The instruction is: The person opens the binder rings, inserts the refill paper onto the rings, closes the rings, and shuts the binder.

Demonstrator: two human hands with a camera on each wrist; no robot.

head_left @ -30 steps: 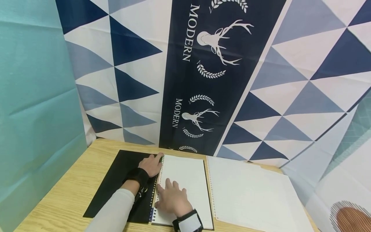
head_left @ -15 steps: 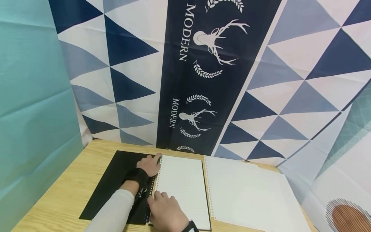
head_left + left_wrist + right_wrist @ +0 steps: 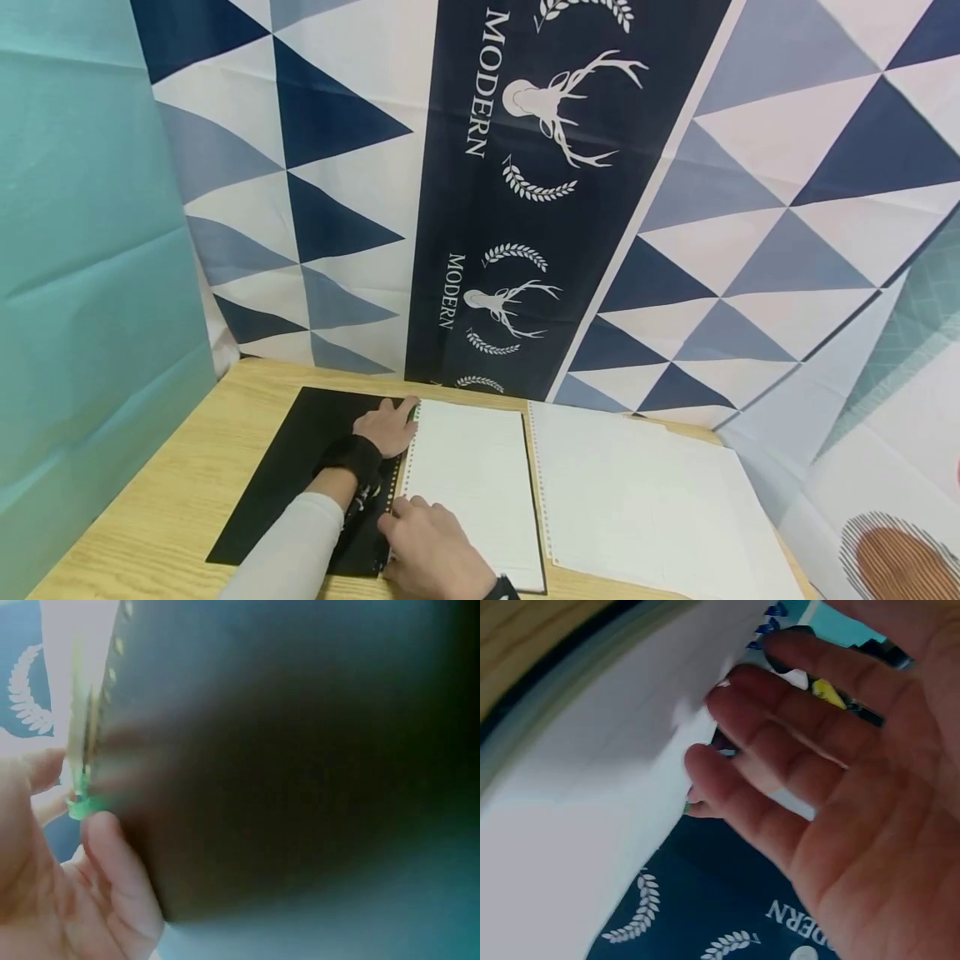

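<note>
An opened loose-leaf notebook has a black cover point(image 3: 281, 492) at left and a stack of white pages point(image 3: 472, 475) at right. At the top of its spine is my left hand point(image 3: 386, 429); in the left wrist view its thumb and fingers point(image 3: 124, 877) pinch a green binding ring point(image 3: 84, 805). My right hand point(image 3: 435, 546) lies over the lower spine. In the right wrist view, its slightly bent fingers point(image 3: 757, 750) are at the page edge, beside blue rings point(image 3: 767, 630). The right thumb's contact is hidden.
Loose white punched sheets point(image 3: 637, 508) lie right of the notebook on the wooden table point(image 3: 157, 483). Patterned cloth point(image 3: 352, 200) hangs behind, with a teal cloth point(image 3: 97, 250) at left.
My right hand has moved down and left from the pages to the lower spine, covering the blue rings in the head view. My left hand stays at the top of the spine.
</note>
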